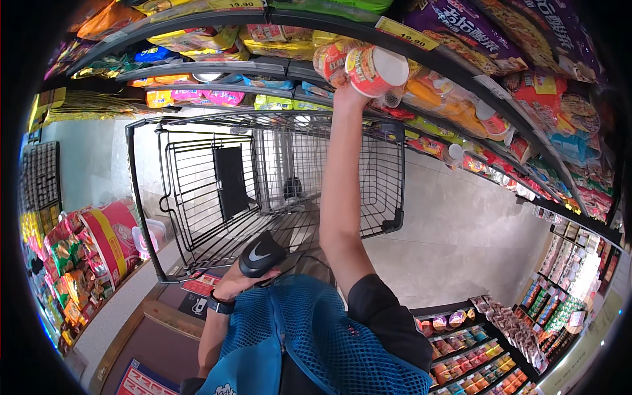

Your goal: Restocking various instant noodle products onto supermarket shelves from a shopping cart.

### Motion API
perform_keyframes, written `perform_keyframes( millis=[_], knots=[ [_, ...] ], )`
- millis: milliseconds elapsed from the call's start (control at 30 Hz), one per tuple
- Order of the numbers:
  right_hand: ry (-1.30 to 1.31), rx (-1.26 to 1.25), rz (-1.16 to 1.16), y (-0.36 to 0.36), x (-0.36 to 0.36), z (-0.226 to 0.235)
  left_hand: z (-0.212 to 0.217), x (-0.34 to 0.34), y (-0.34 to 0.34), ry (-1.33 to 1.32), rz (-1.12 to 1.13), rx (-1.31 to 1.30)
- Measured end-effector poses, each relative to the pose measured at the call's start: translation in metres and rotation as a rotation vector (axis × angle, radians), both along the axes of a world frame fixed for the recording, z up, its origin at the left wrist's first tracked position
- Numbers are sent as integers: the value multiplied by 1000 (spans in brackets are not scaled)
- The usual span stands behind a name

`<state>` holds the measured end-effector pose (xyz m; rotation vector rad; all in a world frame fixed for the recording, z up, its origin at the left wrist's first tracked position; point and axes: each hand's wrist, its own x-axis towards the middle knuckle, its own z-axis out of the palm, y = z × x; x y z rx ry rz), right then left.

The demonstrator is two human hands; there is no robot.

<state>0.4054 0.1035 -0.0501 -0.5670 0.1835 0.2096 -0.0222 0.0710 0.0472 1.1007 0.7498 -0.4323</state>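
Red-and-white noodle cup (375, 69), tilted, at shelf edge

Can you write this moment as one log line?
right hand: holds red cup pack at shelf | left hand: holds black scanner | cart: below

**One head-worn fisheye view, aimed down the body**

The scene is seen from a single camera worn on the head – pointed downward, past the blue mesh vest (309, 336) close below, onto the black wire shopping cart (263, 184). Curved snack-filled store shelves (461, 72) are bent around the rim – no second view is provided.
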Motion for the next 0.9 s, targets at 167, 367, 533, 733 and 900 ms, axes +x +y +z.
perform_keyframes(
  millis=[167,367,533,733,900],
  knots=[
    [-163,86,-102,9,17,8,-5,-9,-7,34,31,-6],
    [-154,194,116,3,21,-16,-5,-14,-14,58,-11,74],
    [-198,104,91,6,40,-18,-5,-15,-18,68,35,40],
    [-166,243,-105,20,39,6,-3,-7,-19,27,-3,42],
    [-176,-54,-13,17,36,5,3,-7,-22,6,37,8]
  ],
)
